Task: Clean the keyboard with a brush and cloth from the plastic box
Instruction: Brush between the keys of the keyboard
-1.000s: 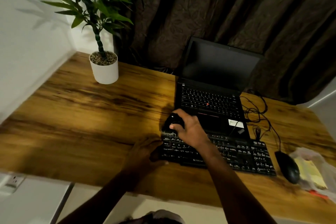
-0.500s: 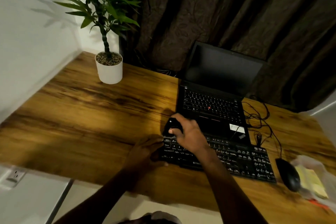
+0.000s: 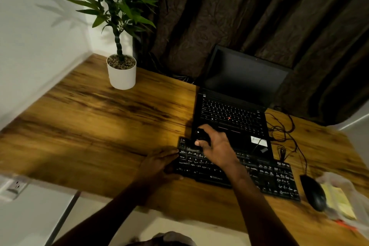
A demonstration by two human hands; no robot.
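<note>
Keyboard (image 3: 259, 175) and surroundings shared a wooden table (image 3: 99, 126): an open black laptop (image 3: 235, 110) stood directly behind it, its front edge touching or overlapping the keyboard's rear, loose cables (image 3: 283, 126) trailed to the right, a black mouse (image 3: 312, 192) lay just off its right end, and beyond that sat clear plastic (image 3: 343, 195) with something yellow inside. A potted plant (image 3: 121, 74) stood well apart at the back left, before a dark curtain (image 3: 239, 6). The left hand (image 3: 157, 166) rested against the keyboard's left end, fingers fairly straight, thumb at the front edge. The right hand (image 3: 217, 146) reached across the keys, fingers curled around a dark rounded brush (image 3: 200, 135) over the rear left corner; its bristles were too dark to make out. The keyboard was black, full-sized, with pale legends, lying near the table's front edge.
</note>
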